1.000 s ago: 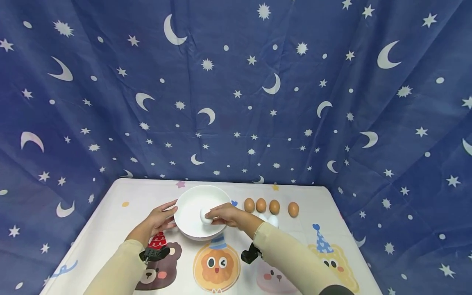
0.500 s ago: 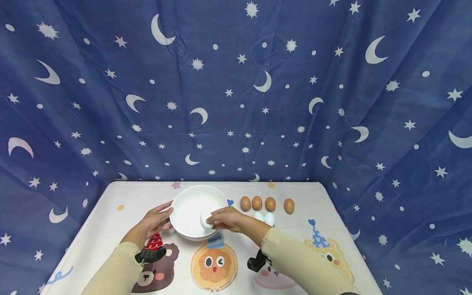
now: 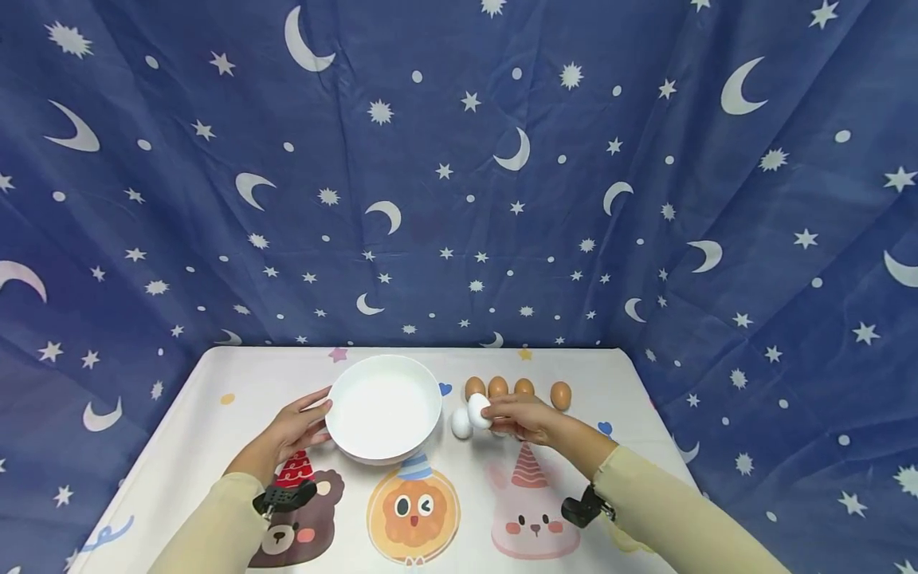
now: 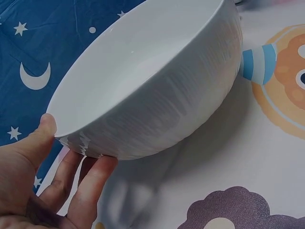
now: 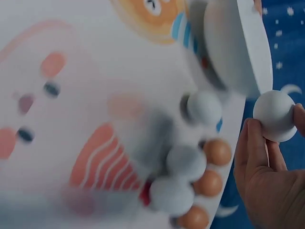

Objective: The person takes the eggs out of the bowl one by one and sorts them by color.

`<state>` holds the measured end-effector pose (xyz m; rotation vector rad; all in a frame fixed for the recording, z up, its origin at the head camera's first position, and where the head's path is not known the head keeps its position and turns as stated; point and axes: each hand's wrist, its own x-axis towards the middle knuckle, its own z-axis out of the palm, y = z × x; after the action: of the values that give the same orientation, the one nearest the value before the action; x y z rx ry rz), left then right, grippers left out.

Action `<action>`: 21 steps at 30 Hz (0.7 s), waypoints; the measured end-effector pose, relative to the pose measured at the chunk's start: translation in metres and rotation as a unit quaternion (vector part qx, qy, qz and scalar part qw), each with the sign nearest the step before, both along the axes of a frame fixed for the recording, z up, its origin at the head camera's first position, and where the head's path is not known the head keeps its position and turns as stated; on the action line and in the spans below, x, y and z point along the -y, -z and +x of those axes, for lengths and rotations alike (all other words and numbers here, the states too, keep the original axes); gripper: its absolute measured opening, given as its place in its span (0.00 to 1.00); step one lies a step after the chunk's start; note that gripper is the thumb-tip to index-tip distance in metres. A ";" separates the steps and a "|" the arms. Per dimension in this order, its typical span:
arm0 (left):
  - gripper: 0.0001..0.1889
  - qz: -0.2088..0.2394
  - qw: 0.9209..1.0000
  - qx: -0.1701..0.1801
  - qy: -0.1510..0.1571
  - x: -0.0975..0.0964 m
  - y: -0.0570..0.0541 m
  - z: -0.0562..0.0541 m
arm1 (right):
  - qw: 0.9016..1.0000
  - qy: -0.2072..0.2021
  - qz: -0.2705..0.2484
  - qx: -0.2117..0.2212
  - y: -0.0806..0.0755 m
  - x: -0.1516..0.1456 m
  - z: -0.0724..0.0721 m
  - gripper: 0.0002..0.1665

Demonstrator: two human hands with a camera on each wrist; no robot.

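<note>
My left hand (image 3: 296, 430) holds a large white bowl (image 3: 383, 410) by its left side; in the left wrist view the thumb (image 4: 46, 125) lies at the rim and the fingers (image 4: 93, 188) are underneath. The bowl's white inside shows bare. To the right of it, my right hand (image 3: 527, 418) pinches a white egg (image 3: 479, 410) between thumb and fingertips, raised over the table. Another white egg (image 3: 462, 423) lies just left of the held one. Two more white eggs (image 5: 186, 162) appear in the right wrist view, mostly hidden by the right hand in the head view.
Behind the right hand, three brown eggs (image 3: 498, 387) stand in a row, and a separate brown egg (image 3: 561, 395) lies farther right. A cartoon-print cloth (image 3: 414, 518) covers the table. A blue moon-and-star curtain (image 3: 445, 199) hangs at the back and sides.
My right hand has carried the white egg from over the bowl to the right, beside the other eggs. The left hand keeps its hold on the bowl. The head view has shifted slightly.
</note>
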<state>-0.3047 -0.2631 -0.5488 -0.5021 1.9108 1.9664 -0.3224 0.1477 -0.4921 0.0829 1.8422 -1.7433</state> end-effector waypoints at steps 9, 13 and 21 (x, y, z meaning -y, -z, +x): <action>0.35 -0.003 1.000 -0.008 0.010 0.001 -0.001 0.000 | 0.998 0.060 0.007 0.001 0.004 -0.064 0.000 0.31; 0.34 0.002 1.000 -0.006 0.005 0.000 0.000 -0.002 | 0.996 0.090 0.014 0.011 0.010 -0.078 -0.003 0.31; 0.35 -0.004 1.000 -0.008 0.006 0.000 0.000 -0.002 | 0.993 0.113 0.037 0.010 0.026 -0.098 -0.010 0.27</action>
<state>-0.3063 -0.2635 -0.5484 -0.4766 1.9268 1.9624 -0.3320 0.2459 -0.5177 0.3491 1.9460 -1.8148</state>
